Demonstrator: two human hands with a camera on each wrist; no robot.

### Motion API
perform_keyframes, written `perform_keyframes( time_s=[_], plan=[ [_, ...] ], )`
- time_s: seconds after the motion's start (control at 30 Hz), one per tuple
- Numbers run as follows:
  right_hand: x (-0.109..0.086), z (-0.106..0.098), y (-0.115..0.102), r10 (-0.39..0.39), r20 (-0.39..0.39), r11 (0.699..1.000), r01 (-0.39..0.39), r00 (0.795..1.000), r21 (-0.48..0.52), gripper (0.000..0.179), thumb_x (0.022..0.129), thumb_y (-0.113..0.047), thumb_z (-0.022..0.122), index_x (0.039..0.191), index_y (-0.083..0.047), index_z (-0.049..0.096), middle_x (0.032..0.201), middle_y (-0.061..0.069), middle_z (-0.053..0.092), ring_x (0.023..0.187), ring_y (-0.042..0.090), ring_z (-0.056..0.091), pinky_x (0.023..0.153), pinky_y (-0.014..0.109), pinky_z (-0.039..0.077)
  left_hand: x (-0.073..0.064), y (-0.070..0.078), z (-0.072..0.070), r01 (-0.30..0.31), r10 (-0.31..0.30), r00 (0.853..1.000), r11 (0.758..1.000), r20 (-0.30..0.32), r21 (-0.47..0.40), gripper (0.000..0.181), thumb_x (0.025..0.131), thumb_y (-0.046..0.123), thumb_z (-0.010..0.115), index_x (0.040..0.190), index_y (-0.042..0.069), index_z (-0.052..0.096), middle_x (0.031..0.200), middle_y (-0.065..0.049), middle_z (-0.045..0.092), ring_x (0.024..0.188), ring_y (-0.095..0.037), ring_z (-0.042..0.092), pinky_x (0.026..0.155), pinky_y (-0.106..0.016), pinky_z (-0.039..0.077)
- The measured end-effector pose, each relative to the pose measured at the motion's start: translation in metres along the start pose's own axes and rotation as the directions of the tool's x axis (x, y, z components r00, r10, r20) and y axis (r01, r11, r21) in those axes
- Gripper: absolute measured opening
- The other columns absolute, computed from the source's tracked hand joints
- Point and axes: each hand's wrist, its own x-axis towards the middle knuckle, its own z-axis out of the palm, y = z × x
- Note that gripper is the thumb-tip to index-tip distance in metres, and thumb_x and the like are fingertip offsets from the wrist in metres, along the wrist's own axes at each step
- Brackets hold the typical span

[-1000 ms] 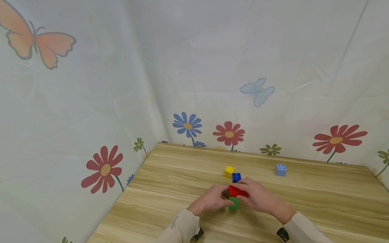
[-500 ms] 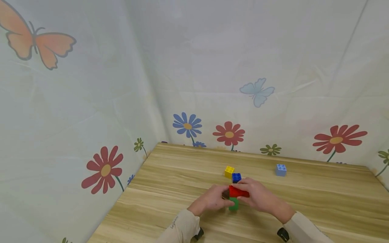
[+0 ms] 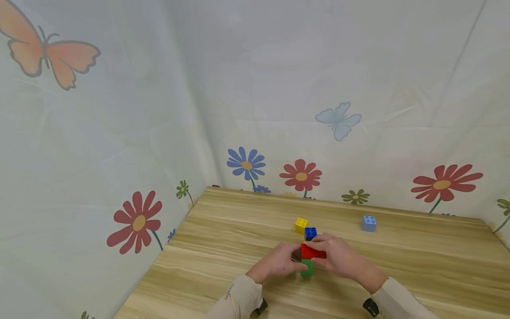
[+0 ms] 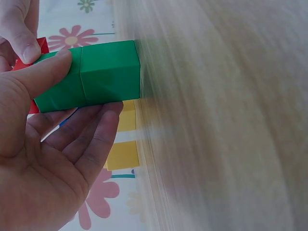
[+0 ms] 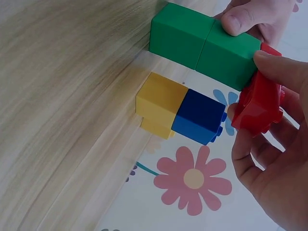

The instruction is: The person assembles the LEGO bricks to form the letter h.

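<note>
Two green toy building bricks [image 5: 179, 36] stand stacked on the table, with a red brick [image 5: 260, 107] across their top that overhangs to the right. My left hand [image 3: 279, 261] grips the upper green brick, thumb on its near side and fingers behind. From the right, my right hand [image 3: 338, 257] pinches the overhanging red brick between thumb and fingers. Just behind the green stack, a dark blue brick [image 5: 199, 113] sits on a yellow brick [image 5: 161, 97]. Both hands partly cover the red brick in the head view.
Another yellow brick [image 3: 301, 225] stands behind the blue-topped pair. Farther right, a light blue brick [image 3: 368, 223] rests toward the back of the wooden table [image 3: 239, 212]. A flower-printed cloth wall [image 3: 271, 133] rises along the table's back and left edges.
</note>
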Motion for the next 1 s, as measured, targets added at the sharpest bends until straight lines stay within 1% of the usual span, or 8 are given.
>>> perform_keyframes(
  time_s=[0.23, 0.47, 0.6, 0.8, 1.0],
  plan=[
    [-0.0009, 0.0013, 0.0011, 0.000, 0.027, 1.000, 0.001, 1.000, -0.002, 0.045, 0.084, -0.021, 0.073, 0.125, -0.007, 0.062, 0.113, 0.005, 0.060, 0.100, 0.022, 0.058, 0.080, 0.034, 0.053, -0.0002, 0.0006, -0.0005, -0.003, 0.003, 1.000, 1.000, 0.000, 0.003, 0.036, 0.084, 0.023, 0.073, 0.118, 0.018, 0.062, 0.102, 0.013, 0.065, 0.092, -0.002, 0.059, 0.079, -0.020, 0.047],
    [-0.0029, 0.0045, 0.0027, -0.026, -0.004, 0.999, 0.025, 1.000, -0.032, 0.043, 0.085, -0.024, 0.072, 0.125, -0.009, 0.063, 0.112, 0.004, 0.061, 0.098, 0.019, 0.058, 0.081, 0.034, 0.052, 0.0007, -0.0008, 0.0000, -0.028, 0.028, 1.000, 0.999, 0.003, 0.016, 0.036, 0.084, 0.022, 0.073, 0.118, 0.018, 0.062, 0.103, 0.013, 0.065, 0.092, -0.002, 0.060, 0.079, -0.019, 0.047],
    [-0.0034, 0.0052, 0.0027, -0.030, -0.020, 0.999, 0.029, 0.999, -0.043, 0.042, 0.087, -0.027, 0.069, 0.124, -0.010, 0.064, 0.111, 0.003, 0.062, 0.097, 0.018, 0.058, 0.081, 0.034, 0.052, 0.0012, -0.0014, 0.0002, -0.031, 0.031, 1.000, 0.999, 0.005, 0.015, 0.034, 0.084, 0.022, 0.073, 0.116, 0.019, 0.062, 0.102, 0.014, 0.064, 0.091, 0.000, 0.059, 0.079, -0.019, 0.047],
    [-0.0018, 0.0035, 0.0007, -0.041, -0.015, 0.998, 0.040, 0.999, -0.056, 0.041, 0.087, -0.028, 0.069, 0.123, -0.008, 0.064, 0.110, 0.005, 0.062, 0.096, 0.019, 0.058, 0.081, 0.033, 0.052, 0.0010, -0.0006, 0.0000, -0.036, 0.036, 0.999, 0.999, 0.002, 0.031, 0.035, 0.084, 0.022, 0.074, 0.116, 0.019, 0.062, 0.103, 0.013, 0.065, 0.091, 0.000, 0.059, 0.079, -0.019, 0.048],
    [-0.0016, 0.0050, 0.0002, -0.031, -0.015, 0.998, 0.030, 0.999, -0.058, 0.041, 0.088, -0.028, 0.068, 0.123, -0.008, 0.064, 0.111, 0.005, 0.062, 0.097, 0.019, 0.057, 0.081, 0.034, 0.052, -0.0001, 0.0008, -0.0004, -0.029, 0.029, 1.000, 0.998, -0.002, 0.048, 0.035, 0.084, 0.023, 0.073, 0.116, 0.021, 0.061, 0.102, 0.014, 0.064, 0.091, -0.001, 0.059, 0.078, -0.020, 0.048]
  ],
)
